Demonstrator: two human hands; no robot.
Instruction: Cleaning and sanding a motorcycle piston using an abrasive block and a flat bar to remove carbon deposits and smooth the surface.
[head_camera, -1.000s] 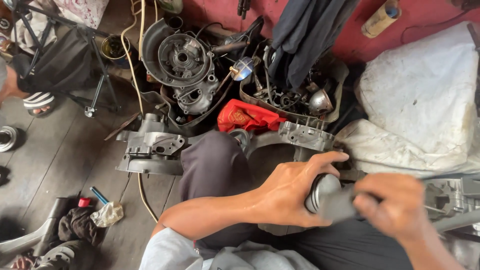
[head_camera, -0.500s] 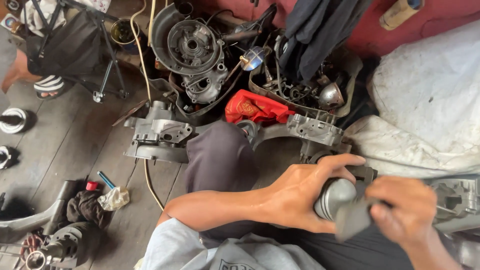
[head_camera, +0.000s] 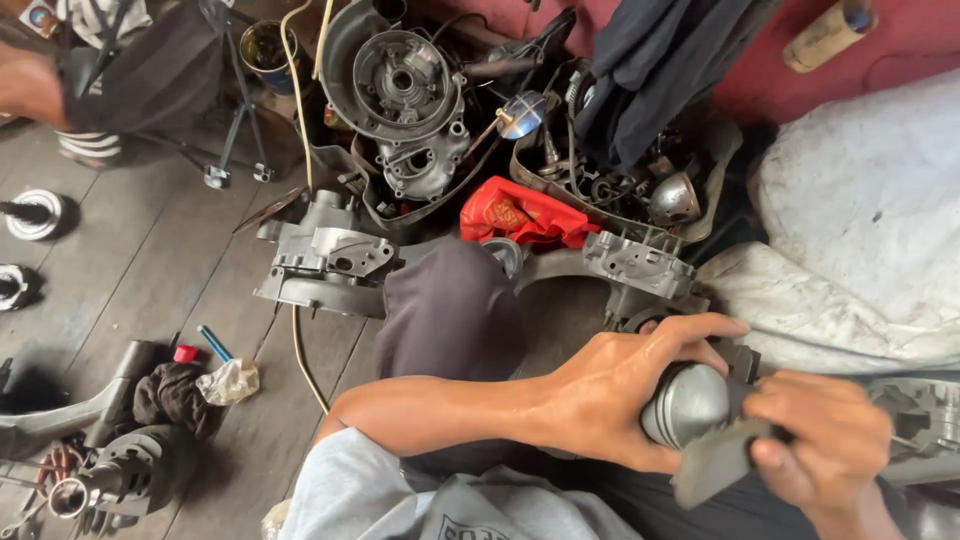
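My left hand (head_camera: 625, 385) wraps around a rounded grey metal piston-like part (head_camera: 685, 402), holding it over my lap at the lower right. My right hand (head_camera: 825, 445) pinches a folded grey abrasive sheet (head_camera: 715, 462) pressed against the side of that part. My left forearm crosses in from the lower left. My knee in dark trousers (head_camera: 450, 310) sits just left of the hands.
Engine casings lie on the wooden floor: a grey crankcase half (head_camera: 325, 262), a round engine cover (head_camera: 400, 90), a bracket (head_camera: 640, 262), a red cloth (head_camera: 520, 215). White sacking (head_camera: 860, 220) fills the right. Another person's leg (head_camera: 40, 85) is at upper left. Rags and small parts (head_camera: 180, 390) sit lower left.
The view has shifted slightly, so the floor parts sit lower and more to the right. Both hands stay on the grey part, the right one moving the sheet a little along it.
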